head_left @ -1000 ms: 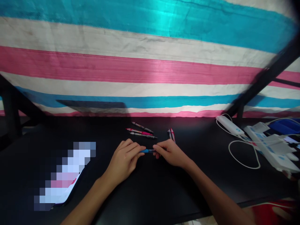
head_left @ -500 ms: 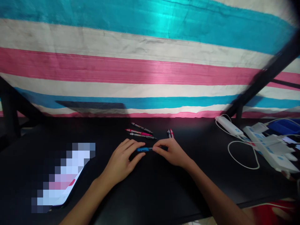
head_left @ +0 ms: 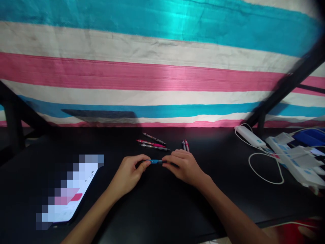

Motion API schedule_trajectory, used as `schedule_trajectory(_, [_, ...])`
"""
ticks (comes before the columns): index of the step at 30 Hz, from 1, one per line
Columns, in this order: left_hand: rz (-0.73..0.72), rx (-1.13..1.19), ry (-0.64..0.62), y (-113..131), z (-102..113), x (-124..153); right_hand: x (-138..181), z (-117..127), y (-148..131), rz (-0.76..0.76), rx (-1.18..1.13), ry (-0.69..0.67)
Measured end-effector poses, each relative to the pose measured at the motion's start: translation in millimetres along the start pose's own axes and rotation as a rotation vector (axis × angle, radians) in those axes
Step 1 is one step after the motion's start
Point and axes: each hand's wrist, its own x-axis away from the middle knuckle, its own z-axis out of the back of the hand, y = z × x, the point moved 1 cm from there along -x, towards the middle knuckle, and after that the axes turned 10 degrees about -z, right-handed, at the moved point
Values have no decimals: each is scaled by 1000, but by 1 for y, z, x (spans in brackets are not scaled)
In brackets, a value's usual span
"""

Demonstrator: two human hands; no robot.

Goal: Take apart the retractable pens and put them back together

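Observation:
Between my two hands a blue pen [head_left: 154,161] lies level, just above or on the black table. The thumb and forefinger of my left hand [head_left: 130,171] pinch its blue left end. My right hand [head_left: 184,166] pinches the clear, darker right end. Just beyond the hands lie three pens: a dark one [head_left: 154,138], a pink one [head_left: 149,143] and a clear one with a grey end [head_left: 155,147]. Behind my right hand, a grey pen [head_left: 183,145] and a red-and-white pen [head_left: 187,145] lie side by side, their near ends hidden.
A phone [head_left: 81,188] with a lit, partly blurred screen lies on the table [head_left: 142,213] at left. At right are a white power strip [head_left: 291,159], a white device [head_left: 250,135], looped cables and a blue object [head_left: 311,137]. A striped sheet [head_left: 152,78] hangs behind.
My left hand's fingers, apart around the pen before, have closed into a pinch on its left end. My right hand still grips the other end and has shifted slightly.

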Motion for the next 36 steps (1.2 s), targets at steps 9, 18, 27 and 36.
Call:
schedule_trajectory(9, [-404,-178,218,4,-5,4,-3,8,-4,-237,-397,-300])
schedule_trajectory(18, [-583,-234,246,4,-11,7,-2,11,7,-460,-810,-595])
schedule_trajectory(27, [-639,-257,241,9,-18,7,-1,19,12,-595,-876,-763])
schedule_trajectory(36, [-409,-223,220,-4,-5,4,-3,25,9,-568,-1072,-471])
